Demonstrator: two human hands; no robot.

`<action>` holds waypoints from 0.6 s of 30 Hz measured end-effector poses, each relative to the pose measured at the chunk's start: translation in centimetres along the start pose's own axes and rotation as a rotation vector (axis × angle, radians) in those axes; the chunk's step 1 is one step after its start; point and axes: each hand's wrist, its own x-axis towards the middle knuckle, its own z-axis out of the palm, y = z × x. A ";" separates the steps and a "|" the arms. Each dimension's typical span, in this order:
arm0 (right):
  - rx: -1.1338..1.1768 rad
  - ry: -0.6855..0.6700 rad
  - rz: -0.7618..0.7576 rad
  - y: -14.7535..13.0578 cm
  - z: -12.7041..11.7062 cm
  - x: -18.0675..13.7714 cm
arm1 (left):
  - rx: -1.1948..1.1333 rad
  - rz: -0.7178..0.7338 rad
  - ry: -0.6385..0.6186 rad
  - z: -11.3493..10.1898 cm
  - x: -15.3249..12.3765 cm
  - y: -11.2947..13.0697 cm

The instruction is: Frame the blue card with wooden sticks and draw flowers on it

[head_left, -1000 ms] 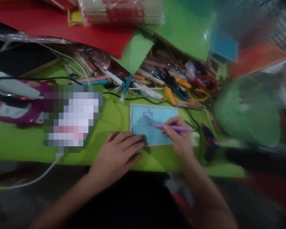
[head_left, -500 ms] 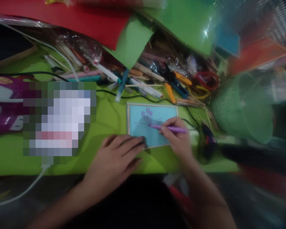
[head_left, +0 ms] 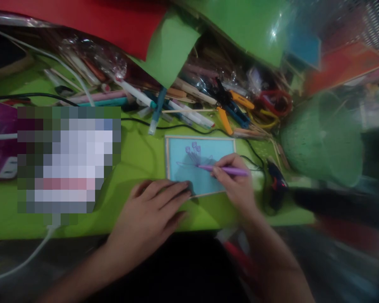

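Observation:
My right hand (head_left: 235,179) grips a purple pen (head_left: 233,171), its tip touching a light-blue card (head_left: 180,168) set in a thin wooden frame. Purple line flowers (head_left: 193,148) with stems are drawn on the blue surface, and a curved line spreads to either side near the pen tip. My left hand (head_left: 154,206) lies flat with its fingers stretched out. Its fingertips rest at the lower left edge of the framed card and cover that corner. Part of the card's right side is hidden behind my right hand.
Behind the card lie several pens (head_left: 139,93), orange-handled pliers (head_left: 229,101) and red scissors (head_left: 276,102) in a heap. A green basket (head_left: 322,139) stands right. A dark glue gun (head_left: 274,185) is near it. Left, a blurred-out device (head_left: 72,155) has a white cable (head_left: 31,263).
The view has shifted slightly, so things at the left sit further left. Both hands keep nearly the same pose, the pen tip still on the card. I make out no clear change in the drawing.

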 end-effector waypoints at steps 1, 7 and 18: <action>-0.004 0.001 0.001 0.0 0.0 0.0 | 0.000 0.001 0.001 0.0 0.0 0.0; 0.009 0.061 -0.013 0.1 -0.1 0.0 | 0.003 -0.004 -0.007 -0.1 0.0 0.0; -0.021 0.021 -0.019 0.0 -0.1 0.1 | -0.007 -0.015 -0.016 0.0 -0.2 0.0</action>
